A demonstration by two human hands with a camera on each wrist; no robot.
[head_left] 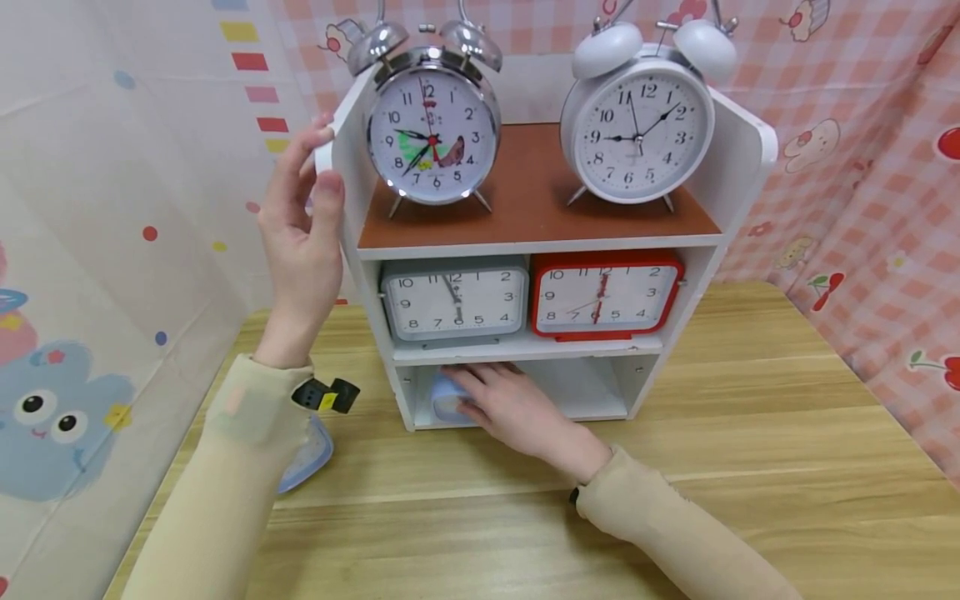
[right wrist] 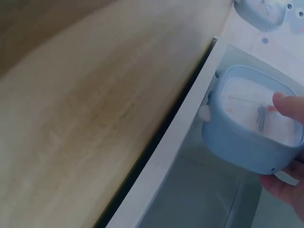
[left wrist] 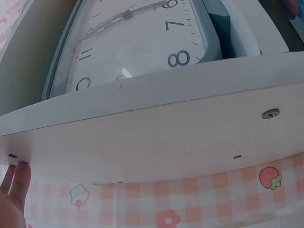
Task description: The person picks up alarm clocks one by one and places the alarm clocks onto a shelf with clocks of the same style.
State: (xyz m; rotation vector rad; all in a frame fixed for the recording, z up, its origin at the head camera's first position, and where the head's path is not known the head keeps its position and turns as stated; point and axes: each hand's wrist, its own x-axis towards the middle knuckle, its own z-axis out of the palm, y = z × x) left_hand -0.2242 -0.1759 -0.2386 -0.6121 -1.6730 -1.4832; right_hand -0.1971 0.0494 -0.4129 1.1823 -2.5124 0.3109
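Note:
On the bottom tier of a white shelf, my right hand (head_left: 517, 408) grips a small light-blue alarm clock (right wrist: 251, 147). Its thumb lies over the clock's face and the fingers are at the far side, as the right wrist view shows. My left hand (head_left: 303, 225) touches the outer face of the shelf's left side panel (left wrist: 142, 142), near the upper front corner. Above the right hand, a grey square clock (head_left: 457, 300) and a red square clock (head_left: 606, 296) stand side by side on the middle tier.
The brown top tier holds a silver twin-bell clock (head_left: 433, 137) and a white twin-bell clock (head_left: 637, 125). Another blue clock (head_left: 307, 457) is on the wooden table (head_left: 465, 517), partly hidden by the left forearm. Patterned cloth (head_left: 817, 192) hangs behind and beside the shelf.

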